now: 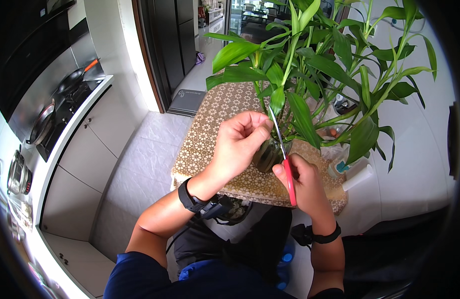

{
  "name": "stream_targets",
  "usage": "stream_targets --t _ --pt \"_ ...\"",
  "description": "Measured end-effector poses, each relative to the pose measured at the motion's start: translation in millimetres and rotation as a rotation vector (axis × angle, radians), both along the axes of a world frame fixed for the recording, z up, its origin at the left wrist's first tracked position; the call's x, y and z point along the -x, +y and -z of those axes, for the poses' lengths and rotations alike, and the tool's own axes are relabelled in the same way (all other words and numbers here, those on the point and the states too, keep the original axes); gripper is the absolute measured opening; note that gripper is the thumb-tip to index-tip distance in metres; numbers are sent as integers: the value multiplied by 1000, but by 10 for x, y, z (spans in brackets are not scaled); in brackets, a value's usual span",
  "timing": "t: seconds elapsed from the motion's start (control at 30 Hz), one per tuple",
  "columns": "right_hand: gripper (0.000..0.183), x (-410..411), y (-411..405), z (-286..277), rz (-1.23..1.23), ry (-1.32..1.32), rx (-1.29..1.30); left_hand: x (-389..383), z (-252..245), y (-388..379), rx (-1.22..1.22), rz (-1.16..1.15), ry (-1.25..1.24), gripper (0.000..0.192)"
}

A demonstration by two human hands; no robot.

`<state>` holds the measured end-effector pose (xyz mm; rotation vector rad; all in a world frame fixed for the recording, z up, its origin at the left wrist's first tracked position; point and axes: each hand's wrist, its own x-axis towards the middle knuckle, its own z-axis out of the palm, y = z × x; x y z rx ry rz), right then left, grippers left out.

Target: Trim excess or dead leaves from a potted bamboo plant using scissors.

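Observation:
My right hand [304, 183] holds a pair of scissors [289, 179] by the red handles. Their narrow metal blades point up and look nearly together, with the tips in front of a green leaf [277, 98]. My left hand [239, 140] is just left of the blades, thumb and forefinger pinched together below that leaf. Whether the leaf's tip is between those fingers is hidden. The leaf belongs to a leafy lucky bamboo plant [289, 74], whose stems stand in a clear glass vase [265, 159] behind my hands.
A table with a flowered brown tablecloth [200, 149] bears the vase. On its right lie a white roll [359, 177] and a clear container [337, 168]. Below the table edge sits a dark-rimmed bin [233, 215]. On the left runs a counter with a gas stove [71, 108] and pans [71, 80].

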<state>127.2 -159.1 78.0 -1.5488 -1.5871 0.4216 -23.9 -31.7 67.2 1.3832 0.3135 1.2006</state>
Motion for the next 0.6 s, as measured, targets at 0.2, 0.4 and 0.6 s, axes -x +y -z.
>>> stream_targets --t 0.2,0.4,0.6 --pt "43 0 7 -6 10 -6 15 2 -2 -8 25 1 -7 11" --pt "43 8 8 -20 13 9 13 13 -1 -2 32 0 -11 12" --pt "44 -5 42 -15 20 17 9 30 -8 -39 43 64 18 8"
